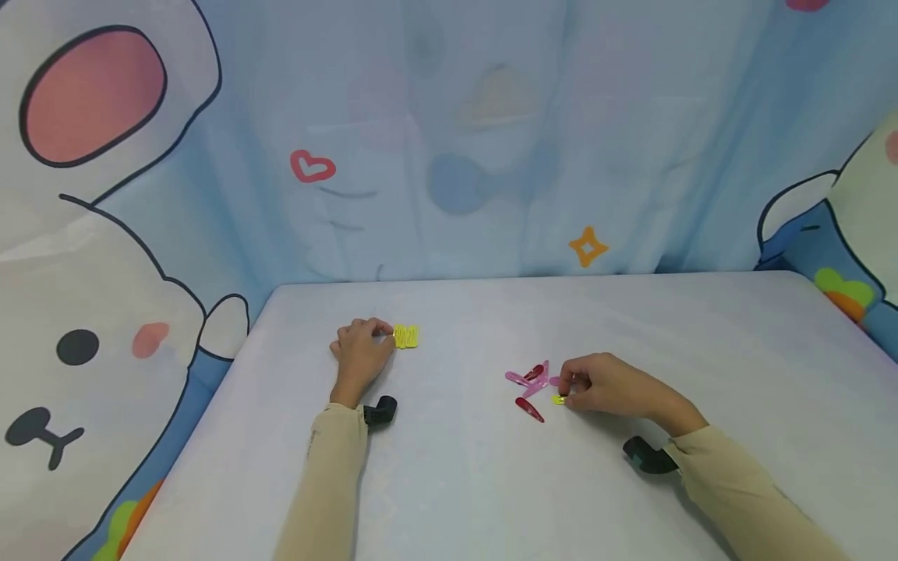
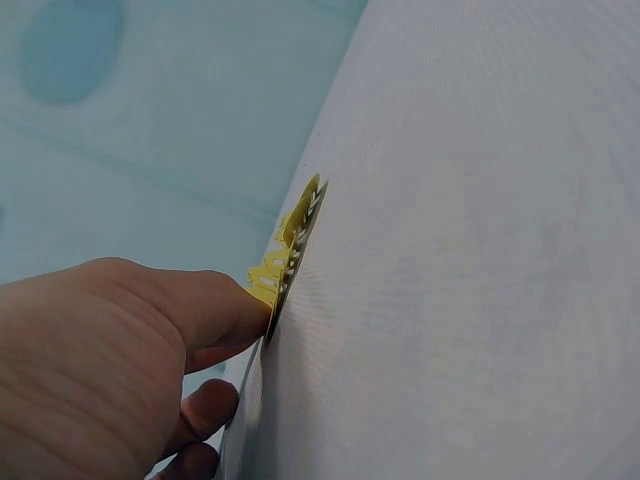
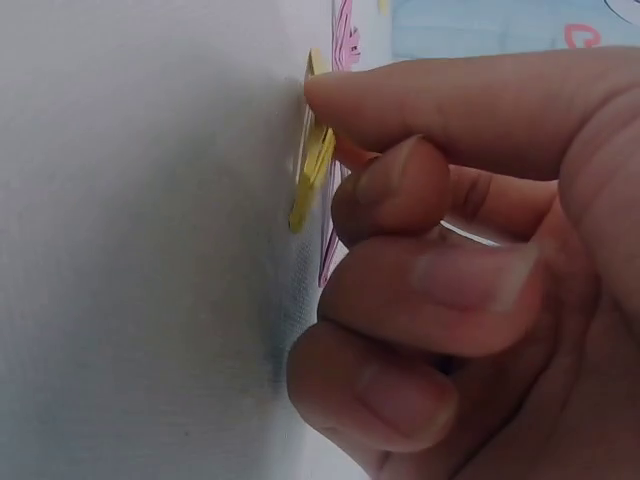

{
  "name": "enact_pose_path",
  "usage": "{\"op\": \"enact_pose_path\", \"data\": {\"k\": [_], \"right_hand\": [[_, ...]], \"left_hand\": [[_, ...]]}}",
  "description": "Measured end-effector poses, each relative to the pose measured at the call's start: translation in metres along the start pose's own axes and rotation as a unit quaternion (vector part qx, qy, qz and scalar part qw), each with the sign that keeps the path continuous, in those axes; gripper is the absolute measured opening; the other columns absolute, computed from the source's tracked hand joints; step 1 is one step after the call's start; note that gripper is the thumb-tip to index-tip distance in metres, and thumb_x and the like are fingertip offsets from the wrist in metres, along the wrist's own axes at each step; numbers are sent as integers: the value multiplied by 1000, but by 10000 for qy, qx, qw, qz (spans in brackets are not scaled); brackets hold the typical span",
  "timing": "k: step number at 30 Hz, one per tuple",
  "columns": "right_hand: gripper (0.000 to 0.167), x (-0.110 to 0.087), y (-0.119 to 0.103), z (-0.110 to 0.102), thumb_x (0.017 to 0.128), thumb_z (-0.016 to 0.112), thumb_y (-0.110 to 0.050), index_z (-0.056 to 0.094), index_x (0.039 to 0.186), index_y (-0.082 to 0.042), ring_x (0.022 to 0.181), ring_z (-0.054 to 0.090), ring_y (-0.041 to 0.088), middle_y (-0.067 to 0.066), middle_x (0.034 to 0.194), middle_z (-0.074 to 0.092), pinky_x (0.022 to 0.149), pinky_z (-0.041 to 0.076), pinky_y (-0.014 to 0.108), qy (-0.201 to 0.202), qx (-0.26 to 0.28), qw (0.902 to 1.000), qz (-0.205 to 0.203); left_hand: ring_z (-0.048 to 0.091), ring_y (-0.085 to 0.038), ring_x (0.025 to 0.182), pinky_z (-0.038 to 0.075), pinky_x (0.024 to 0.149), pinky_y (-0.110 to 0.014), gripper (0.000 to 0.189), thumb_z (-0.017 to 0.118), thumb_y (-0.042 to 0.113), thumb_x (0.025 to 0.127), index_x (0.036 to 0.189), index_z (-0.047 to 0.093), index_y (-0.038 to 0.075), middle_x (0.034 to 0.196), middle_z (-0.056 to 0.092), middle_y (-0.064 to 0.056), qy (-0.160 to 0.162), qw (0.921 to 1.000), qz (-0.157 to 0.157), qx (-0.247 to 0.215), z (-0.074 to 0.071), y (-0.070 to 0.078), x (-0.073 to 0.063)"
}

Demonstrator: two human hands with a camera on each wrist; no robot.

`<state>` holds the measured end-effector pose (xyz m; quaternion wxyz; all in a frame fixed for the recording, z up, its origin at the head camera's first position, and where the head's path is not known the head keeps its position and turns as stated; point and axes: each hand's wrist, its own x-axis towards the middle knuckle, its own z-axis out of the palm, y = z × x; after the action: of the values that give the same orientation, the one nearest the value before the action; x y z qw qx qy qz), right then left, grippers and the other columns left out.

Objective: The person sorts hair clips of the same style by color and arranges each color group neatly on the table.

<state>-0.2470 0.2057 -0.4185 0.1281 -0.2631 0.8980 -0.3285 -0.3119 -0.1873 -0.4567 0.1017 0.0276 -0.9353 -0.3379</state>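
Observation:
At the left of the table, several yellow hair clips (image 1: pixel 406 336) lie side by side in a neat row. My left hand (image 1: pixel 359 354) has its thumb and index fingertips at the near-left end of that row, pinching the end clip; the left wrist view shows the thumb against the yellow clips (image 2: pixel 290 240), which lie flat on the cloth. My right hand (image 1: pixel 609 387) pinches one yellow hair clip (image 3: pixel 316 150) between thumb and index finger, low over the table, its other fingers curled. Beside it lie pink hair clips (image 1: pixel 536 387) and dark red hair clips (image 1: pixel 529 409) in a loose pile.
A white cloth covers the table (image 1: pixel 449 475). Behind it hangs a light blue printed curtain (image 1: pixel 421 234) meeting the table's far edge. A black wrist camera (image 1: pixel 380 411) sits on the left wrist and another black camera (image 1: pixel 648 456) on the right.

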Motion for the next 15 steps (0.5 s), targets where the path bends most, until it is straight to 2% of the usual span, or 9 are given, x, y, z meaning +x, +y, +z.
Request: {"op": "enact_pose_path", "data": {"k": [6,10,15], "right_hand": [[13,3,-5,1,90,76,-3,67,93,-12,65,55,16,-3,70,58,59,45,28,-158,58,9994,299],[9,1,-8,-3,95,74,-8,66,92,-11,60,57,16,-3,68,62,57,47,29,-288,227,9990,256],[14,-1,-8,-6,98,76,-13,66,87,-11,62,62,17,-3,70,65,60,51,29,-231,242,9992,211]], "left_hand": [[45,-45,129,29,102,-60,15,68,19,100,110,75,8,128,63,-18,4,10000,-1,45,-4,-3,1],[45,-44,129,28,102,-60,14,68,18,100,109,74,9,126,63,-17,22,10000,-13,60,-5,-3,1],[46,-44,127,28,102,-60,14,68,18,99,108,75,9,126,63,-17,13,10000,-3,18,-2,-4,1]]}}
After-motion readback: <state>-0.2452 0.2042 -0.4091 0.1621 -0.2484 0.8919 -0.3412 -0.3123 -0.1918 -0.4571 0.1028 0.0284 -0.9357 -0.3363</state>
